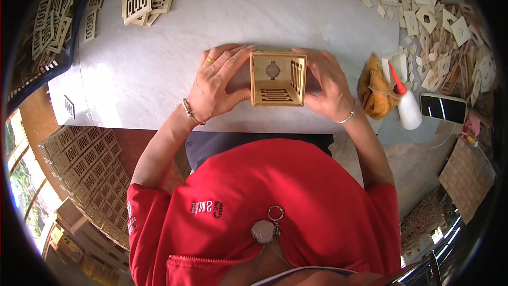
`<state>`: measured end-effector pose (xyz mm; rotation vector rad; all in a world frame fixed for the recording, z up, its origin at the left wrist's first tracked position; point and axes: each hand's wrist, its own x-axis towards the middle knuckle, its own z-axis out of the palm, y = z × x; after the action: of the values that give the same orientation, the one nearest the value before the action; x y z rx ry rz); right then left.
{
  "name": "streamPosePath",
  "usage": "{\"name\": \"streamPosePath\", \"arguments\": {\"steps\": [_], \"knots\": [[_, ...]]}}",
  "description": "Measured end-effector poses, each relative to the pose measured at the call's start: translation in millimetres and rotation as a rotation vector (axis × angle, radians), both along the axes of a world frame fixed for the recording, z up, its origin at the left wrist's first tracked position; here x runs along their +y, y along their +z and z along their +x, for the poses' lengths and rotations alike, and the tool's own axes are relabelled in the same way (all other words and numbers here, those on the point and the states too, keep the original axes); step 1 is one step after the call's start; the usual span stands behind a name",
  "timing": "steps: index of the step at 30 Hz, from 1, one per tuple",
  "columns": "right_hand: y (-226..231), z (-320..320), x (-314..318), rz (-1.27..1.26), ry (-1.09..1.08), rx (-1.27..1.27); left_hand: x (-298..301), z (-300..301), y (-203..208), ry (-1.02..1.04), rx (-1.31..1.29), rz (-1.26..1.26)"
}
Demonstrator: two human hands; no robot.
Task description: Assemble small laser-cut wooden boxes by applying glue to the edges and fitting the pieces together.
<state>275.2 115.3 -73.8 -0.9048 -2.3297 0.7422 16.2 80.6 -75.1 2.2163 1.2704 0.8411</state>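
Left of the white plastic bottle with a red nozzle [409, 110], the left hand [221, 78] and right hand [327, 82] clamp an open, square, pale wooden box [279, 78], some fingertips hidden; even pressure from both sides should keep corners true.

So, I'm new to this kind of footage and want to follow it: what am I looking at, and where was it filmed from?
There is no machine here, just a person in a red shirt working with bare hands. The one picture comes from a wide fisheye camera on their head, looking down, so edges bend. The left hand and right hand hold a wooden box between them, its open side facing the camera. On the pale table lie slotted wooden panels at the far left; to the right are a brown cloth, a white bottle with a red tip, a phone and a heap of thin wooden pieces.
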Motion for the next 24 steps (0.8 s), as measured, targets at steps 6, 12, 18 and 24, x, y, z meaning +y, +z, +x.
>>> {"name": "streamPosePath", "arguments": {"steps": [6, 12, 18, 24], "knots": [[-7.2, 0.5, 4.8, -0.040, 0.000, -0.009, 3.4, -2.6, -5.4, -0.018, 0.061, -0.025], [-8.9, 1.0, 2.5, -0.057, 0.017, 0.014, 0.1, -1.5, -7.9, -0.012, 0.040, -0.027], [-9.9, 0.3, 1.6, -0.023, -0.002, -0.017, 1.3, -1.7, -6.5, -0.007, 0.055, -0.042], [-10.1, 0.0, 2.3, -0.034, 0.011, -0.011, 1.0, -2.9, -6.7, -0.020, 0.060, -0.049]]}}
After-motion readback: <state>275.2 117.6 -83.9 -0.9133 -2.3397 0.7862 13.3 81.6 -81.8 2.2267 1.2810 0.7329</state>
